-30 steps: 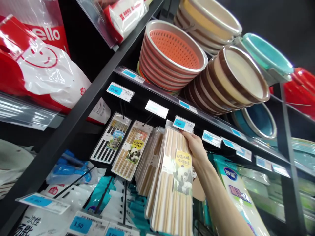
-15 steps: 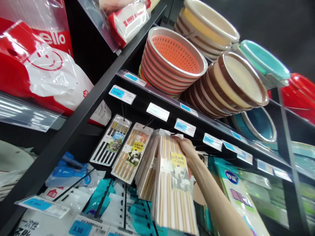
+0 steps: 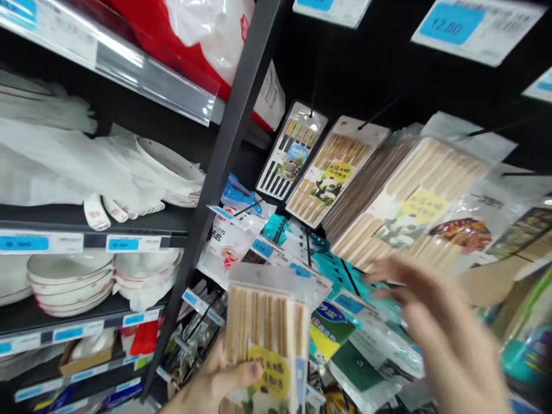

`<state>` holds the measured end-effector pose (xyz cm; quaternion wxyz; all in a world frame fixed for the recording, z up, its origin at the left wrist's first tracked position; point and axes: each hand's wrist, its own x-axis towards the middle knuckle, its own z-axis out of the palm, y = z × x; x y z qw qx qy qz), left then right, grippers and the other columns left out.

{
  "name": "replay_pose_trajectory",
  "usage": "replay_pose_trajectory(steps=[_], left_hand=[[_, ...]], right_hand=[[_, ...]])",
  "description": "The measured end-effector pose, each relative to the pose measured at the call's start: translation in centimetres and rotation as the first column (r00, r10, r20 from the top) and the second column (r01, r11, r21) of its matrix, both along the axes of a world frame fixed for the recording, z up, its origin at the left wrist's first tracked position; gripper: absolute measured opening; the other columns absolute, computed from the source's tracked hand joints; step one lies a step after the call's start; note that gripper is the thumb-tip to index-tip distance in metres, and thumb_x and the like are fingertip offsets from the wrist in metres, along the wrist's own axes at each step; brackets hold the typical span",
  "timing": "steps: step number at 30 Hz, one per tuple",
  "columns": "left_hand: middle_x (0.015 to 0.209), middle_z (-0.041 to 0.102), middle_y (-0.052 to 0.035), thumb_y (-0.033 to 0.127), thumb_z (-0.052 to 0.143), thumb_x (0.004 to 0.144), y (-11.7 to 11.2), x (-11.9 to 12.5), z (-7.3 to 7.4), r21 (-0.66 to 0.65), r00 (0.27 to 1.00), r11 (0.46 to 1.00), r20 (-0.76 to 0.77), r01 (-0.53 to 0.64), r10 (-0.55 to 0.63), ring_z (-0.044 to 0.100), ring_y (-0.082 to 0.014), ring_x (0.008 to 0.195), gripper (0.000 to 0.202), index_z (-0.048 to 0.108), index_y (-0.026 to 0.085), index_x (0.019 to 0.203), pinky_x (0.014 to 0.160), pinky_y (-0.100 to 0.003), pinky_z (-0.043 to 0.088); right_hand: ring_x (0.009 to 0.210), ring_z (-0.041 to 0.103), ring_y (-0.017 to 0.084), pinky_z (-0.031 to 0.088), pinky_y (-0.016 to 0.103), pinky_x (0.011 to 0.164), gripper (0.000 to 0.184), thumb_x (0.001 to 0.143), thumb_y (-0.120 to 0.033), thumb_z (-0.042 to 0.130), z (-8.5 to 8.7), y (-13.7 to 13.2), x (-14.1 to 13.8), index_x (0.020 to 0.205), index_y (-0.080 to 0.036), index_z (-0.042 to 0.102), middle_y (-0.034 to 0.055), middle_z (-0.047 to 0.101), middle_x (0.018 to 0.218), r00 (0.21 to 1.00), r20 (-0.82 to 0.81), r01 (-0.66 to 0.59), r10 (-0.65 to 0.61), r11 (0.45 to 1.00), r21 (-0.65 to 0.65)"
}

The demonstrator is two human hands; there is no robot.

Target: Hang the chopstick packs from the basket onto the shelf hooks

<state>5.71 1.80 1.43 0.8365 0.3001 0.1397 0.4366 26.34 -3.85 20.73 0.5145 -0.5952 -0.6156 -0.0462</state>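
Note:
My left hand [image 3: 211, 385] grips a clear pack of wooden chopsticks [image 3: 265, 333] with a yellow label, held upright at the bottom centre. My right hand [image 3: 440, 333], blurred by motion, hovers with fingers spread in front of the hanging goods, holding nothing. Just above it hangs a thick row of the same chopstick packs [image 3: 414, 207] on a hook. Two other chopstick packs, a dark set [image 3: 291, 152] and a panda-labelled set [image 3: 332, 172], hang further left.
A black shelf upright [image 3: 215, 172] divides the view. Stacked white bowls [image 3: 69, 282] and wrapped plates [image 3: 168, 172] fill the left shelves. Price tags [image 3: 474, 23] hang overhead. Teal and white packets [image 3: 345, 310] hang below the chopsticks.
The view has swung down and left, away from the stacked colander bowls. My right hand has let go of the hanging pack. A chopstick pack now sits in my left hand.

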Motion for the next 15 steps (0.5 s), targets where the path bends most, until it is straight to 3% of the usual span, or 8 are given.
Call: replay_pose_trajectory(steps=[2,3,6,8,10,15], left_hand=[[0.115,0.072,-0.0147,0.033,0.088,0.07,-0.3,0.8,1.1,0.122,0.994,0.986,0.003,0.111,-0.112,0.064,-0.0367,0.114,0.06,0.066,0.015,0.122,0.097,-0.048,0.052],[0.116,0.071,-0.0155,0.031,0.087,0.072,-0.5,1.1,1.5,0.168,0.985,0.971,0.003,0.169,-0.172,0.063,-0.0368,0.115,0.058,0.066,0.015,0.123,0.097,-0.049,0.052],[0.119,0.07,-0.0161,0.025,0.085,0.075,-1.4,1.8,1.5,0.201,0.956,0.936,-0.014,0.289,-0.292,0.064,-0.0367,0.114,0.055,0.063,0.015,0.125,0.098,-0.051,0.052],[0.121,0.069,-0.0151,0.022,0.085,0.075,-1.8,2.0,0.7,0.175,0.955,0.939,-0.033,0.296,-0.295,0.065,-0.0355,0.113,0.059,0.059,0.017,0.128,0.097,-0.051,0.053],[0.122,0.069,-0.0147,0.019,0.085,0.075,-2.0,2.2,-0.2,0.177,0.953,0.937,-0.067,0.301,-0.294,0.066,-0.0344,0.112,0.061,0.056,0.017,0.128,0.096,-0.05,0.054],[0.122,0.069,-0.0154,0.013,0.085,0.071,-2.5,2.6,-1.0,0.213,0.936,0.913,-0.134,0.349,-0.326,0.065,-0.0352,0.113,0.064,0.056,0.015,0.127,0.095,-0.048,0.054]], right_hand=[[0.099,0.066,0.033,0.057,0.046,0.078,0.048,0.08,-0.06,0.068,-4.0,-1.1,-1.2,0.124,-0.04,0.065,0.0085,0.068,0.122,0.975,-0.181,-0.18,0.129,0.937,-0.301],[0.093,0.067,0.031,0.058,0.042,0.074,0.047,0.078,-0.059,0.071,-5.6,-1.1,-1.3,0.12,-0.037,0.068,0.0082,0.07,0.115,0.946,-0.291,-0.246,0.139,0.896,-0.37],[0.07,0.063,0.02,0.053,0.028,0.061,0.033,0.081,-0.057,0.072,-8.3,-0.3,-0.4,0.086,-0.024,0.073,0.004,0.07,0.081,0.807,-0.581,-0.397,0.111,0.829,-0.393],[0.059,0.059,0.015,0.048,0.023,0.052,0.038,0.082,-0.057,0.072,-8.9,0.1,0.2,0.073,-0.02,0.07,0.002,0.065,0.067,0.687,-0.722,-0.472,0.077,0.803,-0.363],[0.054,0.057,0.015,0.046,0.022,0.047,0.039,0.08,-0.057,0.074,-9.1,0.0,0.3,0.073,-0.018,0.071,0.0021,0.065,0.064,0.581,-0.813,-0.505,0.033,0.798,-0.329],[0.044,0.05,0.01,0.041,0.02,0.042,0.038,0.071,-0.053,0.083,-9.2,-0.7,-0.5,0.072,-0.017,0.071,-0.0006,0.06,0.057,0.428,-0.902,-0.503,-0.057,0.814,-0.29]])
